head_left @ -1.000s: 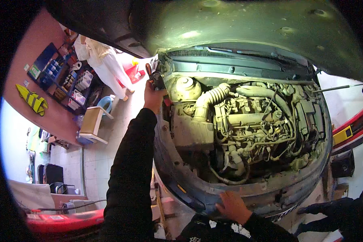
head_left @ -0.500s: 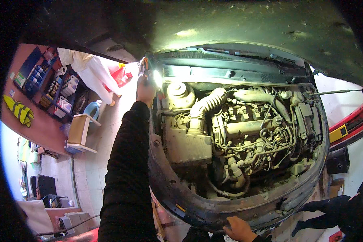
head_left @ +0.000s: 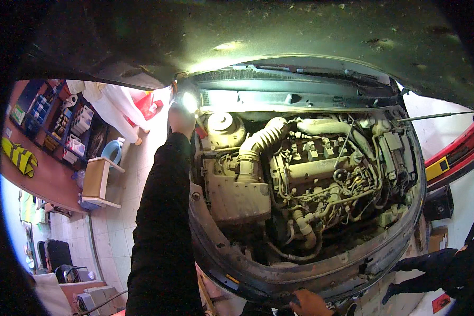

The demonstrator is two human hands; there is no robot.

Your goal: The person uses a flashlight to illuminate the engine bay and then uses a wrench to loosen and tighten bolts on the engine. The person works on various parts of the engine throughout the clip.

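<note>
My left hand (head_left: 182,119) reaches up to the far left corner of the open engine bay and holds a small lit work light (head_left: 187,100) that glares white under the raised hood (head_left: 258,37). A dark sleeve covers that arm. The dusty engine (head_left: 310,174), with its ribbed air hose (head_left: 260,139) and a pale box (head_left: 237,195), lies to the right of the hand. My right hand (head_left: 308,304) rests on the car's front panel (head_left: 279,287) at the lower edge of the view, mostly cut off.
A thin prop rod (head_left: 432,117) holds the hood at the right. Another person's dark sleeve (head_left: 432,268) reaches in at the lower right. To the left are a tiled floor, a small wooden stand (head_left: 97,181), a blue bucket (head_left: 111,151) and wall shelves (head_left: 63,126).
The light in my left hand has come on and now glares at the bay's corner. My right hand has slid down toward the view's lower edge.
</note>
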